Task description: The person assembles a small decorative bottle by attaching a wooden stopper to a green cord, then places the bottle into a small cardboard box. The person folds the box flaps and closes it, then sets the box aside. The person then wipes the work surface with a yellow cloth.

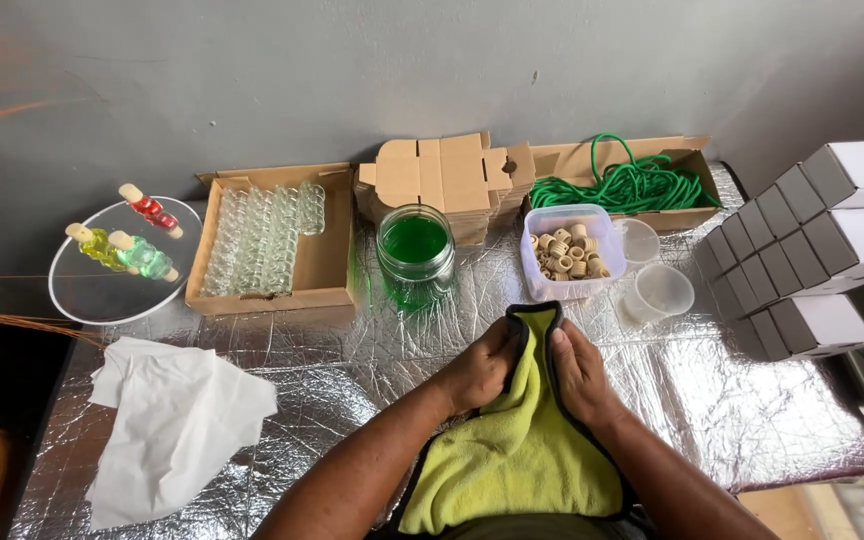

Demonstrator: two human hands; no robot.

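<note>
Left hand (480, 366) and right hand (580, 372) both closed on the yellow cloth (522, 440) at the table's near edge — fingers pinching its raised fold. Whether anything sits inside the fold cannot be told; best to rub with firm, even pressure — well clear of the green jar (415, 255).

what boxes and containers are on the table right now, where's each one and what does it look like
Open tray box: back left, brown cardboard, rows of clear little bottles.
Flat boxes: back centre, brown stack.
Cord box: back right, brown, green cord.
Glass jar: centre, round, green liquid.
Plastic tub: clear, right of jar, tan rings.
White boxes: right edge, stacked, grey ends.
</note>
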